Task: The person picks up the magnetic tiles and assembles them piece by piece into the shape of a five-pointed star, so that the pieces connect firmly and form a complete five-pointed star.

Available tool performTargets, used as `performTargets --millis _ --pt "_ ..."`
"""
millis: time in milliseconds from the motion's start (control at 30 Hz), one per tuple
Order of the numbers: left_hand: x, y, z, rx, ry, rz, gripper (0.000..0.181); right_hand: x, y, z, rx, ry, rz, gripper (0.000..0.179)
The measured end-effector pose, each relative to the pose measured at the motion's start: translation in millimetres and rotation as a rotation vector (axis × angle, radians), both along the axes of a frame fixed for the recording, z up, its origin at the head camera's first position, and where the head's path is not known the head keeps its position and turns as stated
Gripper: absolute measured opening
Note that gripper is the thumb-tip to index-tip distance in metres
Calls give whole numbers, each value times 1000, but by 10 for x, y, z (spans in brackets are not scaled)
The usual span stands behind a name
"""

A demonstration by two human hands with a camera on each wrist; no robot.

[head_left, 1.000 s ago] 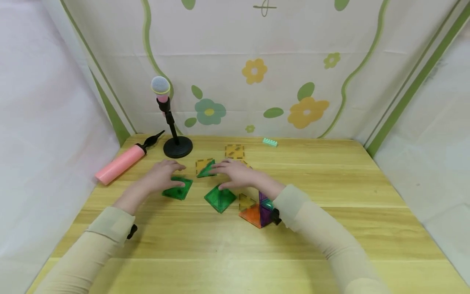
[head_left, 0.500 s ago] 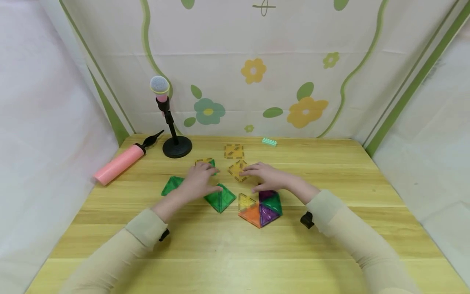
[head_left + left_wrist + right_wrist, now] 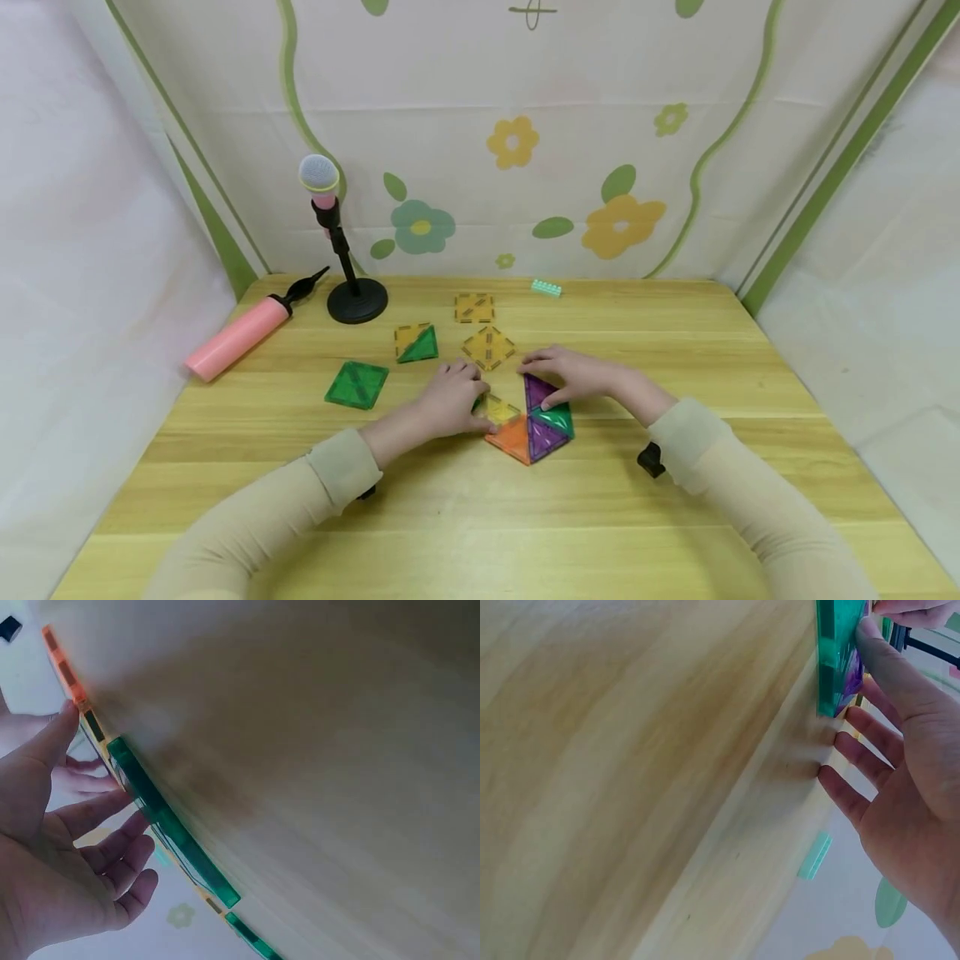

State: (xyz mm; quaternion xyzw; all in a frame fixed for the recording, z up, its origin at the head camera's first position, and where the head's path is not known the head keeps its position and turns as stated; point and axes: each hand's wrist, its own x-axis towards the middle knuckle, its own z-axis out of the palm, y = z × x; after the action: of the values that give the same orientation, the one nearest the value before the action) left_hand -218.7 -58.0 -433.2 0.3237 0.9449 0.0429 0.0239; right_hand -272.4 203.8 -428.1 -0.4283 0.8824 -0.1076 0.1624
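Note:
Translucent triangular magnetic tiles lie joined in a rounded cluster: yellow (image 3: pixel 501 408), orange (image 3: pixel 513 438), purple (image 3: pixel 546 439) and green (image 3: pixel 558 422). On the cluster's left side is my left hand (image 3: pixel 447 402), its thumb at the orange and yellow tiles and its index finger near the yellow one's far edge. A green tile is mostly hidden beneath this hand; its edge (image 3: pixel 176 825) shows in the left wrist view. My right hand (image 3: pixel 581 375) touches the other side, thumb on the green tile (image 3: pixel 829 660), fingers spread beyond the upper purple tile (image 3: pixel 537 389).
Amber tiles (image 3: pixel 489 348) lie behind the cluster, one with a green triangle (image 3: pixel 422 346) over it. Farther left are green tiles (image 3: pixel 356 385), a pink hand pump (image 3: pixel 238 339) and a microphone on a black stand (image 3: pixel 357 301). A mint toy brick (image 3: pixel 546 288) sits near the back edge.
My left hand has moved right from the left green tiles, past the middle green pair, to the cluster. The right hand has left the amber tiles and come right and down onto the cluster.

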Motion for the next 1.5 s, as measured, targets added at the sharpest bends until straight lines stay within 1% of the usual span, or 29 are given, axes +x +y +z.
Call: performTargets --millis 133,233,400,500,600,667,833,900,967,1033,1133,1300,1500 --pt "15 23 5 5 2 20 67 -2 8 -28 -21 12 9 70" --pt "0 38 10 22 -24 27 65 4 7 -41 -35 20 7 69" --pt "-48 62 8 57 -63 32 63 15 -2 -50 -89 10 -21 64" --pt "-83 64 8 104 -94 37 60 21 -8 -47 -127 -6 -56 62" --pt "-117 59 33 184 -170 41 53 30 -9 -38 -164 -46 -88 61" --pt "-135 55 47 256 -242 40 47 37 -5 -31 -187 -91 -114 57" --pt "-186 57 47 427 -431 35 36 34 44 -41 -246 -210 -188 38" --pt "-206 60 45 472 -501 45 34 28 67 -57 -263 -241 -212 32" --pt "-218 62 48 497 -563 59 31 22 81 -71 -274 -265 -233 29" --pt "-228 60 48 514 -608 69 29 19 89 -80 -286 -301 -256 28" --pt "-243 56 42 532 -647 73 26 12 96 -85 -318 -355 -279 27" --pt "-276 56 33 544 -677 76 22 0 108 -62 -372 -442 -300 29" --pt "-324 64 64 579 -724 73 21 -23 139 -43 -416 -517 -323 31"
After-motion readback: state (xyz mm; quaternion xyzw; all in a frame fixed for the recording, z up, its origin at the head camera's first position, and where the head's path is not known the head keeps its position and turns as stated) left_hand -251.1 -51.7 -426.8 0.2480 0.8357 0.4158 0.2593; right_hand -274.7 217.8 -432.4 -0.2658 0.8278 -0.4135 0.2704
